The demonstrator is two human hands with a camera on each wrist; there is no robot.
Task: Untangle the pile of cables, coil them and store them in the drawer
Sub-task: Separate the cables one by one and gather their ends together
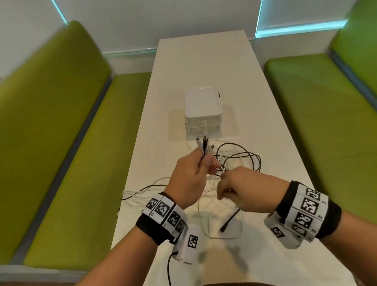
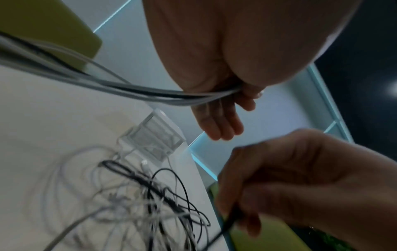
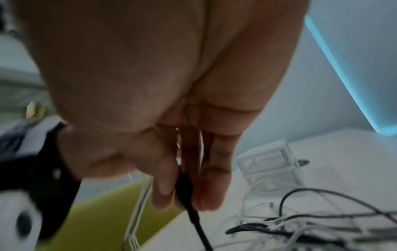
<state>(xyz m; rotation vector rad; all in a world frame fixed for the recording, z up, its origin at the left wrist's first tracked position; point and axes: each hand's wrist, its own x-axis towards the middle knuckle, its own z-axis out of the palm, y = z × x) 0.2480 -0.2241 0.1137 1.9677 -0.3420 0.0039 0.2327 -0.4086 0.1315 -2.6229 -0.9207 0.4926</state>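
Two green benches [image 1: 61, 151] flank the table [image 1: 204, 59]; drawer box [image 1: 203, 112] mid-table. Black/white cables [image 1: 240, 159] tangled near front edge. Left hand [image 1: 190, 178] grips plug ends, right hand [image 1: 246, 188] pinches black cable.

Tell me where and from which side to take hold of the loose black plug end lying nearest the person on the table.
Pinch the black cable just behind its plug, coming from above. That end lies flat and alone on the white table, pointing toward the person, clear of the tangle farther out. The left hand already holds a bundle of connector ends, and the right hand pinches a black cable.
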